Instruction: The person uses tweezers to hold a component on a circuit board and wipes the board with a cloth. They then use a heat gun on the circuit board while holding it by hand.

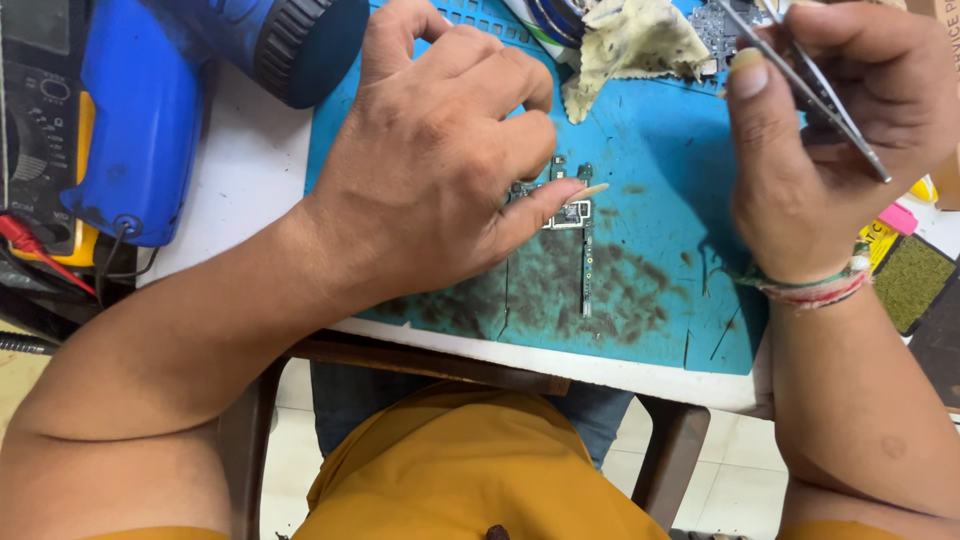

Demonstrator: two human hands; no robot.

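Circuit board (568, 212), small and green, lies flat on the blue mat (650, 160) over my white worktop (240, 170). Left hand (440, 150): fingers curled, thumb tip pressing the board's left part. Right hand (830, 130): raised above the mat's right side, fingers pinched on metal tweezers (810, 85), well apart from the board. Stained cloth (635, 45): crumpled at the mat's far edge. Blue hot-air tool (170, 100): left of the mat, resting across a multimeter (40, 130).

White table (250, 170), stained blue mat (660, 300), blue heat gun (150, 110), multimeter (40, 130)
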